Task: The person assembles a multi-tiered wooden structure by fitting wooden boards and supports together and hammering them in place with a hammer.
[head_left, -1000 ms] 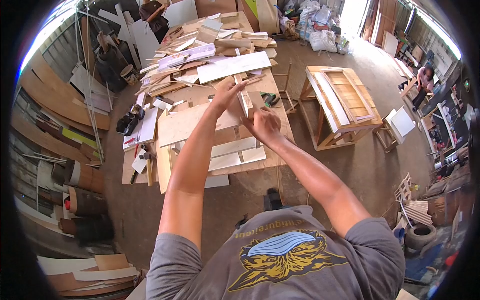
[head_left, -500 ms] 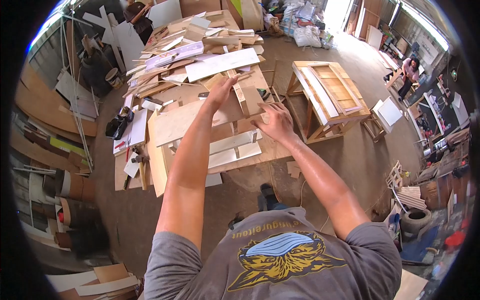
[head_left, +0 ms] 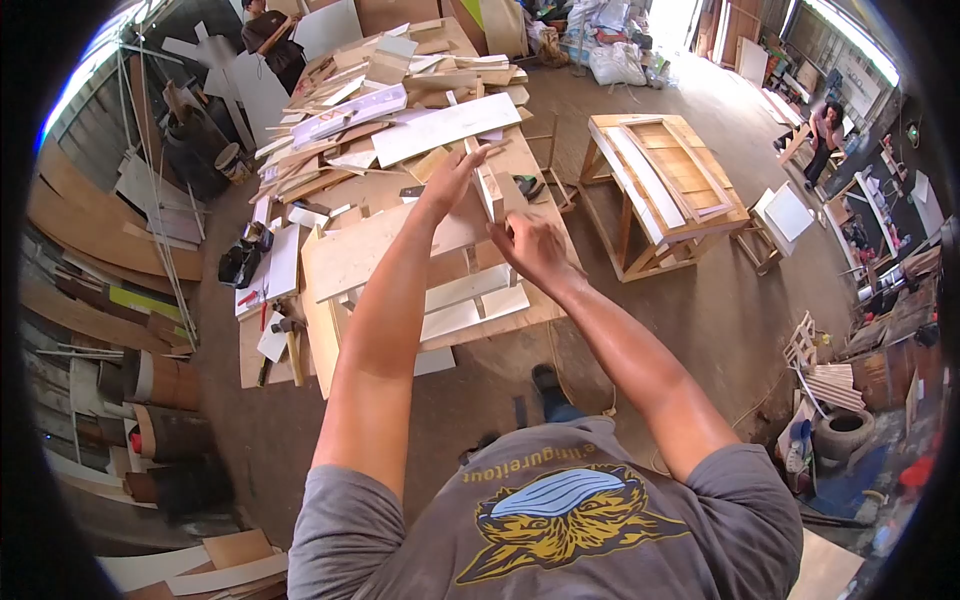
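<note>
A: Where's the wooden strip [head_left: 487,188]?

B: Between the two hands, over the plywood-topped frame [head_left: 385,245] on the counter [head_left: 558,232]. It points away from the person.

A: How are the hands set?

B: The left hand [head_left: 450,187] is at the strip's far part, fingers mostly straight and touching it; I can't tell whether they close round it. The right hand [head_left: 535,248] is by the near end, fingers curled, its grip hidden too.

A: What crowds them?

B: Ahead, a heap of offcuts [head_left: 440,82] covers the far part of the counter, with a long white board [head_left: 447,130] lying at its near side. A green-and-black tool [head_left: 527,187] sits just right of the strip. The left forearm hides part of the frame.

A: And off to the left?

B: A white panel [head_left: 276,268], a black pouch [head_left: 240,263] beside it, and a hammer [head_left: 293,352] near the counter's front corner.

A: Anything beyond the counter?

B: To the right, a wooden table [head_left: 652,222] carries a flat rectangular frame [head_left: 682,170]. Past it there's a white-topped stool [head_left: 785,214] and a seated person [head_left: 825,138]. Another person [head_left: 270,42] is behind the heap, upper left.
</note>
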Demonstrator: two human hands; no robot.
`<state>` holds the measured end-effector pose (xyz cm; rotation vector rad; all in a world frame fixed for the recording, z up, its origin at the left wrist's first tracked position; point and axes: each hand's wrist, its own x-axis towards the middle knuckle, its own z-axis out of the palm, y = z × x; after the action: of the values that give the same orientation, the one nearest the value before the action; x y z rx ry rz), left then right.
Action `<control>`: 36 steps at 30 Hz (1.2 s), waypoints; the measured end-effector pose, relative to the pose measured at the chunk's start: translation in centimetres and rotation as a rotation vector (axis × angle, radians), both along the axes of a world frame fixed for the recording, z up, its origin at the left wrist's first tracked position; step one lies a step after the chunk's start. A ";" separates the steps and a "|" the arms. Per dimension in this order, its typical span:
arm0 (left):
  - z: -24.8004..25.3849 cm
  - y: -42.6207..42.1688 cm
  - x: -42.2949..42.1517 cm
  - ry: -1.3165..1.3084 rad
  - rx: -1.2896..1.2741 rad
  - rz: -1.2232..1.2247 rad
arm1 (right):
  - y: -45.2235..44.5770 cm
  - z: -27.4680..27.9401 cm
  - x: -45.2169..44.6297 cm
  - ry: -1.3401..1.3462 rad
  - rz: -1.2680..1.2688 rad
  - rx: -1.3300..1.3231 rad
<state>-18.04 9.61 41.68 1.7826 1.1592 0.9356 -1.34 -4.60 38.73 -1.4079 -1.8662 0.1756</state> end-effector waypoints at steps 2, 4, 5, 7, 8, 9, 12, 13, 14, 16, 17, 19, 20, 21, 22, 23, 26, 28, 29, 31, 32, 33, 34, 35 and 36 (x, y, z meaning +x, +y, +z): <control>-0.3 1.0 0.0 0.000 -0.022 -0.020 | 0.1 0.0 0.3 -0.003 0.025 -0.063; 0.4 0.3 0.1 -0.012 -0.034 -0.067 | 0.1 0.2 0.5 -0.006 0.034 -0.036; 0.2 0.4 0.1 0.003 -0.054 -0.068 | 0.1 0.3 0.6 -0.008 0.041 -0.023; 0.7 0.6 0.3 0.032 -0.085 -0.066 | 0.6 0.0 1.1 -0.001 0.043 -0.026; 0.9 0.6 0.2 0.086 -0.101 -0.049 | 0.8 -0.2 1.5 0.002 0.041 -0.028; 0.2 0.7 0.4 0.012 -0.074 -0.015 | 1.0 -0.5 1.9 -0.003 0.069 0.005; -1.4 0.6 0.8 -0.127 -0.028 0.055 | 1.0 -1.3 3.1 0.001 0.132 0.058; -1.3 0.4 0.6 -0.121 -0.031 0.061 | 0.9 -1.2 3.4 0.013 0.145 0.052; -1.2 0.3 0.5 -0.113 -0.033 0.066 | 0.8 -1.2 3.6 0.026 0.156 0.047; -0.7 -0.6 1.0 -0.151 -0.028 0.083 | 0.6 -1.7 4.4 0.006 0.129 0.082; -0.4 -0.9 1.2 -0.170 -0.026 0.092 | 0.4 -1.9 4.7 -0.003 0.115 0.100; -0.2 -0.6 1.3 -0.074 -0.030 0.091 | 0.0 -2.0 5.4 0.028 0.085 0.091; 0.0 -0.3 1.5 -0.026 -0.030 0.087 | -0.2 -2.0 5.7 0.044 0.066 0.088; 0.0 0.0 1.7 -0.046 -0.025 0.083 | -0.3 -1.8 6.2 0.049 0.068 0.021; -0.1 0.0 1.9 -0.065 -0.022 0.078 | -0.5 -1.5 6.6 0.055 0.070 -0.047; -0.5 -0.2 2.2 -0.085 -0.020 0.074 | -0.8 -1.3 6.9 0.062 0.073 -0.117; 0.8 -1.8 3.1 -0.160 -0.025 0.095 | -0.9 -0.6 7.6 0.104 0.106 -0.195; 0.0 -1.2 3.2 -0.259 -0.001 0.101 | -0.6 -1.6 7.6 0.122 0.090 -0.079; -0.3 -0.9 3.1 -0.235 0.004 0.102 | -0.4 -2.0 7.6 0.129 0.084 -0.021; 0.1 -1.1 3.2 -0.192 0.012 0.109 | -0.2 -2.2 7.6 0.148 0.103 -0.012; 0.0 -1.2 3.2 -0.203 0.012 0.105 | -0.1 -2.3 7.6 0.157 0.115 -0.008; -0.1 -1.1 3.2 -0.214 0.014 0.103 | 0.1 -2.5 7.6 0.160 0.114 -0.018; -0.1 -1.0 3.1 -0.226 0.017 0.100 | 0.3 -2.7 7.5 0.163 0.113 -0.028; -0.3 -1.0 3.0 -0.222 0.012 0.098 | 0.4 -2.9 7.4 0.166 0.113 -0.038; -0.4 -1.0 3.1 -0.217 0.007 0.095 | 0.6 -2.9 7.4 0.181 0.126 -0.095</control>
<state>-14.98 8.66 41.31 1.5970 1.1091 1.1592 6.06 -4.04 35.87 -1.2922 -1.8159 0.4451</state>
